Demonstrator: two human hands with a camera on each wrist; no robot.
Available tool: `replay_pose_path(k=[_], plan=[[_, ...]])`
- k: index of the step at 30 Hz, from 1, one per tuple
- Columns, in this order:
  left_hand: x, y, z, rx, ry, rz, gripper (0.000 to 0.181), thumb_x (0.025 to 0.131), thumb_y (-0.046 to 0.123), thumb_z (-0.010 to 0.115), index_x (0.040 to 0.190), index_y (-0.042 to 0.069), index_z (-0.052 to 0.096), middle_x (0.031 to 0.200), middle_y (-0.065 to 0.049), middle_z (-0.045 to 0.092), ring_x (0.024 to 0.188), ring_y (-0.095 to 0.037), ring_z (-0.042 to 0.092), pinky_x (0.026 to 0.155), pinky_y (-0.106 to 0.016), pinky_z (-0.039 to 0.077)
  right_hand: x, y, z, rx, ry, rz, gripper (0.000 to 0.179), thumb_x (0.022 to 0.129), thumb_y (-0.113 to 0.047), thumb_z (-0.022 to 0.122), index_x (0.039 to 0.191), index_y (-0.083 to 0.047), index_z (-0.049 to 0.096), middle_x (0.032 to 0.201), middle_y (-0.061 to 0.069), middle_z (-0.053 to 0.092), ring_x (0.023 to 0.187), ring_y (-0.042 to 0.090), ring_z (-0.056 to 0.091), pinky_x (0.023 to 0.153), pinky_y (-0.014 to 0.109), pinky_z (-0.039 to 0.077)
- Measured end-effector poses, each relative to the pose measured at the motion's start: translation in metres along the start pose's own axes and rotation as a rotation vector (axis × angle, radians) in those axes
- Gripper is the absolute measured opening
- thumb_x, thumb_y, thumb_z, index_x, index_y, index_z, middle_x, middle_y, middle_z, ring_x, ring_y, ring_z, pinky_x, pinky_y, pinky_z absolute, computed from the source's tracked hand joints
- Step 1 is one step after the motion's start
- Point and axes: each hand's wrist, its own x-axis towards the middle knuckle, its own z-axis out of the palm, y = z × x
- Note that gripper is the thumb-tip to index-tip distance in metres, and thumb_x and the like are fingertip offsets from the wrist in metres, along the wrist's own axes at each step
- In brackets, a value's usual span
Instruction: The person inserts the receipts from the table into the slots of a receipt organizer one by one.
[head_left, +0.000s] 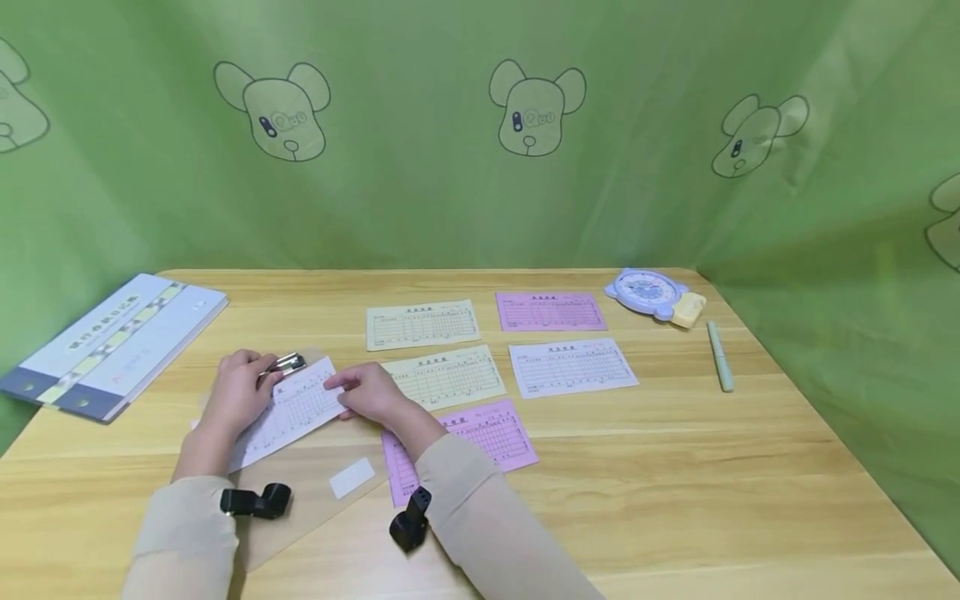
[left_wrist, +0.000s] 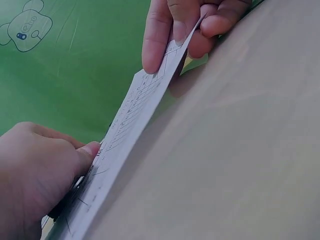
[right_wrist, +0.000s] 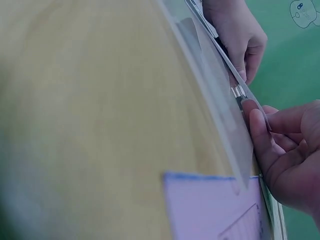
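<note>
A translucent beige clipboard (head_left: 300, 517) lies on the table with a white printed slip (head_left: 300, 408) over its upper part. At its top edge, my left hand (head_left: 238, 392) grips the black-and-silver clip (head_left: 288, 363), its thumb against the slip in the left wrist view. My right hand (head_left: 367, 392) pinches the slip's right end between thumb and fingers. Seen from the right wrist, the slip (right_wrist: 227, 57) stands slightly lifted off the board (right_wrist: 225, 125), with the clip's metal end (right_wrist: 239, 92) beside it. The left fingertips are hidden behind the hand.
Right of the hands lie pale green (head_left: 422, 325), cream (head_left: 453, 377), white (head_left: 573, 367) and pink slips (head_left: 551, 312); another pink slip (head_left: 502, 437) sits partly under the right forearm. A blue-white ledger (head_left: 120, 337) lies left. A blue clock (head_left: 647, 292), yellowish block (head_left: 688, 310) and green pen (head_left: 720, 357) lie far right.
</note>
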Motion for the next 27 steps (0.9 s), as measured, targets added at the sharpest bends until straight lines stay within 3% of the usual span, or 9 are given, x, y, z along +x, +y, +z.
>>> replay_pose_path(k=[6,15,27], plan=[[0.000,-0.002,0.000,0.050,0.036,0.030,0.022,0.084,0.004,0.051,0.100,-0.011,0.056,0.091,-0.025,0.047,0.087,-0.039,0.040,0.077,-0.049,0.031,0.002,0.000,0.004,0.015,0.025,0.039,0.032,0.072,0.016,0.051,0.089,-0.006,0.067,0.086,0.001,0.053,0.057,0.013,0.053,0.052,0.022,0.048],[0.000,-0.003,-0.002,0.052,0.074,0.044,0.020,0.083,0.005,0.053,0.096,-0.009,0.059,0.089,-0.026,0.050,0.083,-0.040,0.042,0.073,-0.049,0.033,0.010,-0.007,0.008,0.077,0.048,0.098,0.033,0.070,0.019,0.048,0.088,-0.003,0.066,0.085,0.006,0.053,0.052,0.015,0.053,0.050,0.022,0.048],[0.002,-0.002,0.002,0.049,0.081,0.063,0.022,0.082,0.006,0.055,0.097,-0.009,0.059,0.091,-0.027,0.050,0.085,-0.041,0.043,0.075,-0.049,0.031,0.026,-0.017,0.013,-0.045,0.086,0.100,0.038,0.068,0.019,0.043,0.087,-0.004,0.067,0.075,0.005,0.055,0.044,0.011,0.048,0.042,0.018,0.044]])
